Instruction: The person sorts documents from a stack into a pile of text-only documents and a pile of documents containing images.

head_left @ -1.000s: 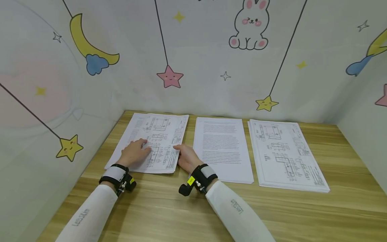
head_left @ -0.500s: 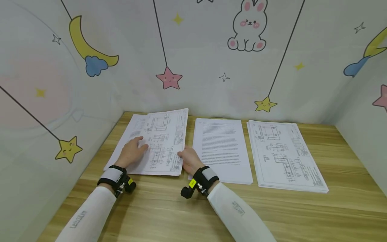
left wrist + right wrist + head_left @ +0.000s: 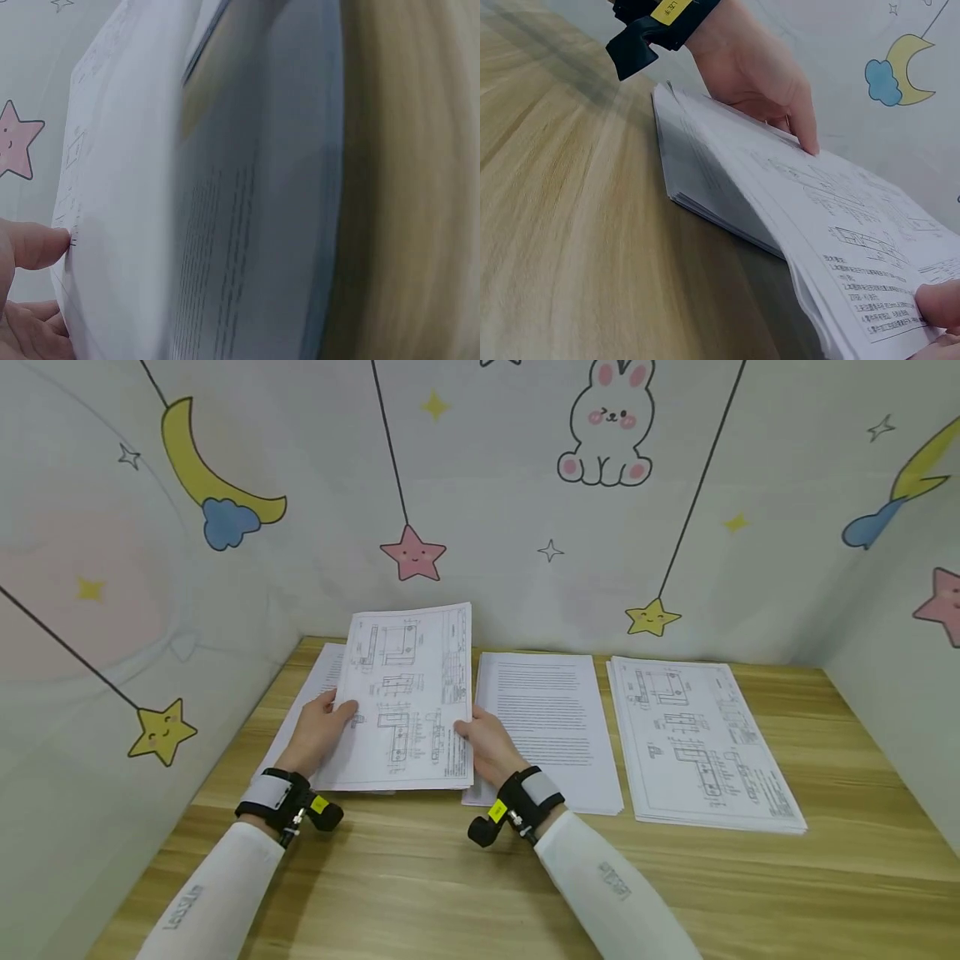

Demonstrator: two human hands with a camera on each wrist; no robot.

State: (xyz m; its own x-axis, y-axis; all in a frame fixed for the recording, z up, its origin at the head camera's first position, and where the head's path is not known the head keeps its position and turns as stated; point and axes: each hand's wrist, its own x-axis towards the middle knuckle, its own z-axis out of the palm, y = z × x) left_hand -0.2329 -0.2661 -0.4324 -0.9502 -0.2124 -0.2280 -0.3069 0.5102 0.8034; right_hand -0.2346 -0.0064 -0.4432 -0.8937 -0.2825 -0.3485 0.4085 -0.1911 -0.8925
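Drawings (image 3: 420, 693) tilted above the left pile (image 3: 321, 675), left hand (image 3: 315, 739) and right hand (image 3: 491, 747) pinching opposite edges! Sheets fan apart along the bottom; uneven pinching could let inner ones slip, maybe onto the middle pile (image 3: 551, 718) beside.

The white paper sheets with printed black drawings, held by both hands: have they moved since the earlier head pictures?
Yes. The sheets have moved upward in the head view: their top edge is now closer to the pink five-pointed wall star.
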